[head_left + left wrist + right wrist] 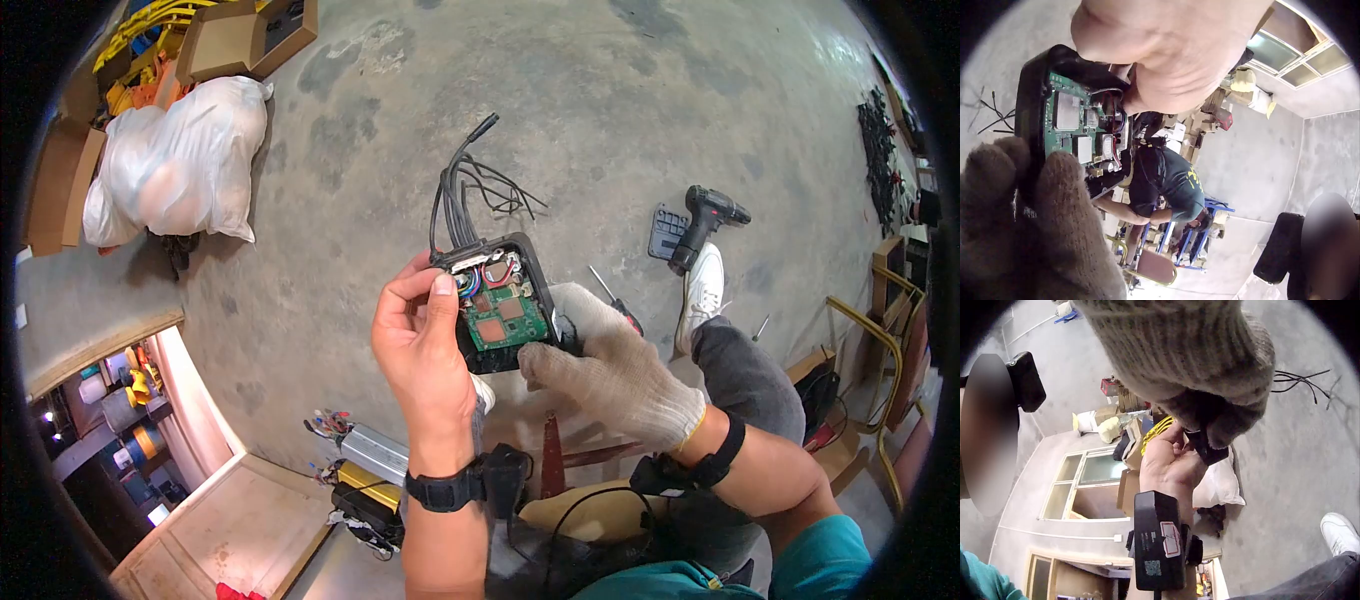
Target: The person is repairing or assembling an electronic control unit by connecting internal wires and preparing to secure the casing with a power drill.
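1. The box (537, 272) is held up above the floor (620, 110). Its open face points at the person, and its long axis runs away from them, with cables (452, 195) leaving the far end.
2. The left hand (425, 345) clasps the box's left edge, fingers curled.
3. The gloved right hand (610, 378) grips its near right corner.

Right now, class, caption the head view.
Gloved right hand holds an open black box; bare left hand pinches its inner wires.

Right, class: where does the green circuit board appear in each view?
Head: green circuit board at centre, in the black casing.
Left wrist: green circuit board upper left.
Right wrist: not in it.
Shared landmark: the gloved right hand.
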Available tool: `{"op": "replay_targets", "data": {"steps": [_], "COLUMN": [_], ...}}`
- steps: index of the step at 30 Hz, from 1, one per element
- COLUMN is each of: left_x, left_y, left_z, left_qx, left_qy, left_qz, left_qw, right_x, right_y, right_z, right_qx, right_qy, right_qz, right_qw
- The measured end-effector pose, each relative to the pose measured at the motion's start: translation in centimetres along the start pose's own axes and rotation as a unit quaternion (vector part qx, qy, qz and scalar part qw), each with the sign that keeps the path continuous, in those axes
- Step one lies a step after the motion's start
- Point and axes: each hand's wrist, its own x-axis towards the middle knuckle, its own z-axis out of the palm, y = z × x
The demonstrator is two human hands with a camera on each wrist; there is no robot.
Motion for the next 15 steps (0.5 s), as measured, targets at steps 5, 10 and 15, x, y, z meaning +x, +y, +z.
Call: {"op": "replay_targets", "data": {"steps": [5,10,15], "left_x": [0.1,0.2,0.2], "left_y": [0.0,-0.2,-0.1], "left_z": [-0.3,-0.4,-0.3], "left_qx": [-0.006,0.003,-0.009], "left_qy": [-0.005,-0.005,0.002], "left_qz": [0.008,0.005,-0.006], "left_qw": [1.0,1.0,1.0], "right_x": [-0.1,0.3,0.5], "right_y": [-0.4,0.4,1.3], "right_z": [-0.2,-0.1,0.4], "right_qx": [0.015,-0.01,0.006], "right_qy": [-0.013,-0.001,0.011], "right_qz": [0.017,-0.001,-0.039], "right_qw": [1.0,1.0,0.999]}}
